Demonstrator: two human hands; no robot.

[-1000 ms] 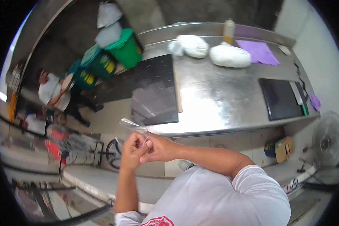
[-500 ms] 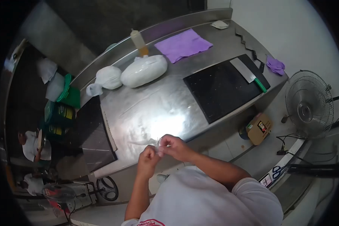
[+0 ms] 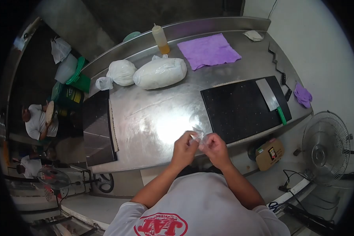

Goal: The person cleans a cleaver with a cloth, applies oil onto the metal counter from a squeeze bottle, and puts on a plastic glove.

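Observation:
Both hands are pinched together over the front edge of a steel table (image 3: 145, 122). My left hand (image 3: 184, 149) has its thumb and fingers closed on one side of a small crumpled piece of clear plastic (image 3: 201, 135). The other side is pinched by my right hand (image 3: 217, 150). Whether the plastic is a bag or a glove, I cannot tell. Just right of the hands lies a black cutting board (image 3: 236, 106), with a green-handled cleaver (image 3: 267, 95) across its far right part.
Two filled white plastic bags (image 3: 160, 73) (image 3: 122, 72) lie toward the back, near a squeeze bottle (image 3: 160, 38) and a purple cloth (image 3: 208, 51). A dark board (image 3: 98, 133) covers the left end. A fan (image 3: 322, 149) stands right; another person (image 3: 41, 122) is far left.
Both hands have shifted right, with the clear plastic still between them. More of the plastic shows above the fingers. The camera view has turned, so the table appears shifted.

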